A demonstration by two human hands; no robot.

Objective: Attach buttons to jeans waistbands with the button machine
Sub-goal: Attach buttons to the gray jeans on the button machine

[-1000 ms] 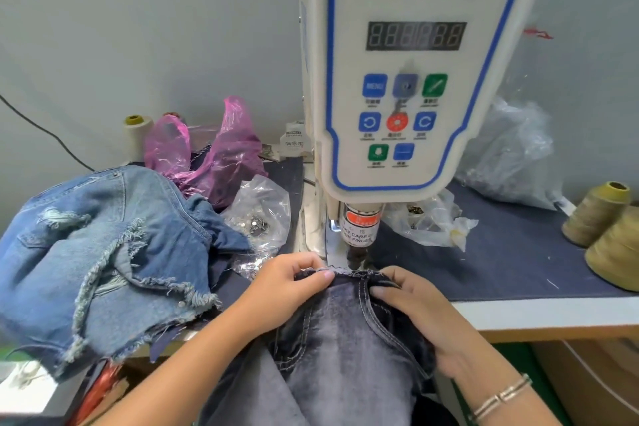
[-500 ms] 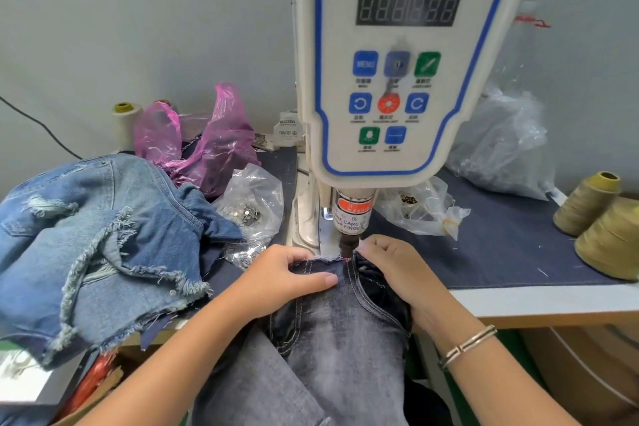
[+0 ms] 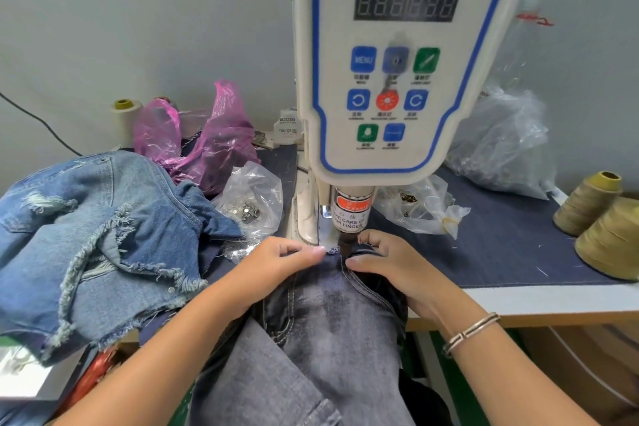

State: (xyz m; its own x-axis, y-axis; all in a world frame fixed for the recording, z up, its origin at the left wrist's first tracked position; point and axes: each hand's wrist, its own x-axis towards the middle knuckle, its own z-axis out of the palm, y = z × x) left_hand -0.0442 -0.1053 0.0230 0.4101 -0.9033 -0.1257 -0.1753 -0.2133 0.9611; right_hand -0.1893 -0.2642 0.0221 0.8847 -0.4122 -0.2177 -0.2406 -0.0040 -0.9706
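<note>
While pinching the waistband (image 3: 340,254) of the dark grey jeans (image 3: 332,318) at either side of the punch (image 3: 345,241), holding the fabric flat on the tabletop (image 3: 511,245) directly beneath the button machine (image 3: 397,62). Left hand (image 3: 276,266): grip pressed together on the waistband edge, thumb against curled fingers. Right hand (image 3: 390,263): grip likewise pinching the band, fingers folded over the top edge, now lying closer to the punch than a second ago.

Having advanced over the last second, waistband now sitting under the punch rather than short of it; punch tip appearing to touch the cloth. Judging positioning as complete and pressing as the step in hand. Fingertips of both hands lying just beside the punch: pinch risk.

Reading on the housing: "SERVO BUTTON MACHINE". Reading on one blue key: "MENU". Reading on the punch sleeve label: "TAKE CARE OF YOUR FINGER", partly cut off. Display digits unlit. Remaining key captions too small to read.

Clear bag of metal buttons (image 3: 250,207) lying left of the machine, near the light blue denim pile (image 3: 100,235).
</note>
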